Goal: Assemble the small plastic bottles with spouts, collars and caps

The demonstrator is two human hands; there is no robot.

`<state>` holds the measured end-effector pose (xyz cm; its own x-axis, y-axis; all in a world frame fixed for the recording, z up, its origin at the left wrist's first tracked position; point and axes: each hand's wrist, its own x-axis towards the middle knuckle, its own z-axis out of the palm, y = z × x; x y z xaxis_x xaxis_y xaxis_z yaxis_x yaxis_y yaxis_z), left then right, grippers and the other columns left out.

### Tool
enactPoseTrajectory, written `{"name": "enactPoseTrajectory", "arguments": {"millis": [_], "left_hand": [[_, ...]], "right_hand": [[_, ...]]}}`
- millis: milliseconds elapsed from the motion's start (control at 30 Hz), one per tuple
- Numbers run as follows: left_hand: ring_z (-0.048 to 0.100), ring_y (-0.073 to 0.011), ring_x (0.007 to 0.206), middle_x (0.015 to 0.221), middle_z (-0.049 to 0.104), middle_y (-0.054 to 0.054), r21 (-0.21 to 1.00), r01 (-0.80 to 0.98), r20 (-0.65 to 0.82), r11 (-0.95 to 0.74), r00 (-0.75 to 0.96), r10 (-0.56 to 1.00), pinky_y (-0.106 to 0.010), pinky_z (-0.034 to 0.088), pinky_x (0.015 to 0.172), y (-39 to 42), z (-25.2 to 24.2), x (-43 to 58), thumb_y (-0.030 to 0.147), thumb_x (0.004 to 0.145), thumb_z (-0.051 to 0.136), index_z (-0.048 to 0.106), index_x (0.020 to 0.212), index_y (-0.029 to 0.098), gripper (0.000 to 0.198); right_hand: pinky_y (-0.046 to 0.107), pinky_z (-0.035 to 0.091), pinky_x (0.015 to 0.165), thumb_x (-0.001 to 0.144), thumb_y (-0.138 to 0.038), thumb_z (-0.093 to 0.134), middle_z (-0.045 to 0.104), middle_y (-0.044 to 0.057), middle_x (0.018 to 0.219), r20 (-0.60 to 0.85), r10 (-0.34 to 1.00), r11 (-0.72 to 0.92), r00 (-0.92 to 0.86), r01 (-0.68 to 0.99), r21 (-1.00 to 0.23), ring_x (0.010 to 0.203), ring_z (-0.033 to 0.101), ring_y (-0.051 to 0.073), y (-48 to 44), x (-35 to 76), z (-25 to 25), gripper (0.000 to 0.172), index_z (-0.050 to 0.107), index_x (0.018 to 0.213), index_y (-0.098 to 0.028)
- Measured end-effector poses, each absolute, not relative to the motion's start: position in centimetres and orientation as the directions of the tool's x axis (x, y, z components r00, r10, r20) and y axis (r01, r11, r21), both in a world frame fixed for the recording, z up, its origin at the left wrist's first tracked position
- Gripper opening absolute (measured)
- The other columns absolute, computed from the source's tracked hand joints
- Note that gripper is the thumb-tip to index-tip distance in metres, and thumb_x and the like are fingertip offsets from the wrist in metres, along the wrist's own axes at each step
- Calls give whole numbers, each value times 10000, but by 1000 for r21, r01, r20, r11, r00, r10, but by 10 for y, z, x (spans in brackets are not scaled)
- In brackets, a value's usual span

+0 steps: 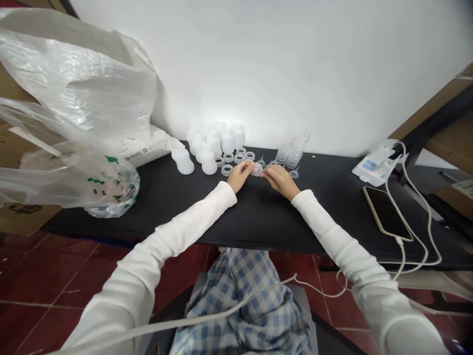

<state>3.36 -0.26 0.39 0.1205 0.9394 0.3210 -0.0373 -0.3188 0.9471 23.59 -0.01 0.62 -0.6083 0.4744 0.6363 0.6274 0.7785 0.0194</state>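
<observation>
Over the black table, my left hand (239, 176) and my right hand (281, 180) meet with closed fingers around a small translucent bottle ring (257, 170). Fine details of the ring are too small to make out. Several similar bottle rings (227, 170) lie just left of my left hand. Behind them stand several frosted white bottles (214, 142), and a bent one (182, 160) sits further left. Clear silicone nipples (294, 173) lie beside and behind my right hand, which partly hides them. Two stacks of clear dome caps (294, 153) rise behind that hand.
A large white plastic bag (99, 88) and a clear bag with green print (107, 182) fill the left side. To the right lie a phone (387, 213) on a white cable (424, 207) and a white-and-blue box (374, 166). A white wall (266, 74) borders the table's back.
</observation>
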Motion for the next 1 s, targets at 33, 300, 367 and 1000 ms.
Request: {"name": "enactPoseTrajectory", "arguments": {"millis": [33,300,367,1000], "left_hand": [[447,-91,641,638,508,39,949,-34,316,-314,111,942,-222,386,654,-3,6,34,421,894,671,530,649,174,376],[405,-58,414,472,417,61,997,-28,76,-74,95,993,-207,360,452,-6,14,41,435,905,668,459,568,185,469],[386,-49,395,457,414,62,996,-91,31,-19,131,991,-195,361,420,-7,15,43,462,885,692,455,561,183,489],[451,-75,440,472,498,46,997,8,81,-82,123,989,-214,408,513,-14,14,37,355,892,689,478,586,186,408]], "right_hand": [[342,470,725,1065,-343,381,628,60,776,623,445,783,-643,618,77,734,558,201,-2,234,8,325,625,890,-219],[373,582,845,1065,-195,311,691,59,917,528,350,849,-774,500,170,837,648,175,-7,242,26,360,662,1043,-272],[395,607,919,1061,-208,339,712,60,993,518,349,869,-781,477,133,923,686,174,-6,247,28,346,675,1071,-292],[456,571,878,1017,-484,432,730,129,996,708,650,512,-277,848,-138,963,694,280,26,333,36,335,651,1013,-230]]}}
